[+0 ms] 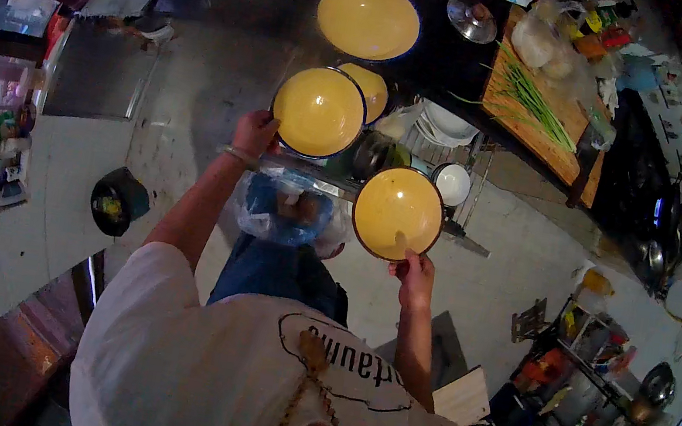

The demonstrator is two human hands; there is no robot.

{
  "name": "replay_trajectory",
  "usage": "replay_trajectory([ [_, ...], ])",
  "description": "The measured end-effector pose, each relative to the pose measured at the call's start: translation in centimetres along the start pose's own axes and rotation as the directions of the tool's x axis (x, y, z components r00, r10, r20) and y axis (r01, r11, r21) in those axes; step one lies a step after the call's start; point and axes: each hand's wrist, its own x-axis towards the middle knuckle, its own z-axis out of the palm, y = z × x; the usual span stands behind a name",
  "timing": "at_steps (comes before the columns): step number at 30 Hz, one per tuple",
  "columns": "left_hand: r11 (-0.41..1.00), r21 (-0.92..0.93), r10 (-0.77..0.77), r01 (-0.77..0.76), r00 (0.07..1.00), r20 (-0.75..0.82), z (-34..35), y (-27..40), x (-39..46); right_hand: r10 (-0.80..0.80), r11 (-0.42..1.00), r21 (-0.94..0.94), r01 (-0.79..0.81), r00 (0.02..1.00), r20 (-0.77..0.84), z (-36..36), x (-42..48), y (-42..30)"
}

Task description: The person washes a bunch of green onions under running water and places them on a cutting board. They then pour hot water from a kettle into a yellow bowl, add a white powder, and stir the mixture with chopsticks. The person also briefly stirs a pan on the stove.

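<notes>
My left hand grips the left rim of a yellow enamel-like bowl with a dark edge. Behind that bowl, another yellow bowl shows only in part. In my right hand is a dark-rimmed yellow bowl, held by its lower edge with the thumb over the inside. A larger yellow dish sits on the dark countertop farther off. Both held bowls look bare inside.
Scallions and a knife lie on a wooden cutting board at right. Below the counter, a rack holds white plates and a white bowl. A bin stands on the floor at left; a cluttered shelf is at lower right.
</notes>
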Motion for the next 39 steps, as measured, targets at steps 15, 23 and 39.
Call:
replay_trajectory([
  [15, 0.979, -0.201, 0.031, -0.043, 0.998, -0.06, -2.7, 0.6, -5.0, -0.031, 0.992, -0.12, 0.03, 1.0, -0.007, 2.1, 0.8, -1.4],
  [23, 0.975, -0.211, 0.053, -0.068, 0.996, -0.077, -2.8, 0.6, -6.2, -0.054, 0.987, -0.152, 0.057, 0.998, 0.022, 2.5, 0.7, -1.4],
  [39, 0.982, -0.187, 0.054, 0.024, 0.914, 0.403, 2.9, 4.8, -13.3, -0.077, 0.963, -0.251, 0.101, 0.992, 0.105, 3.9, -0.2, -0.3],
])
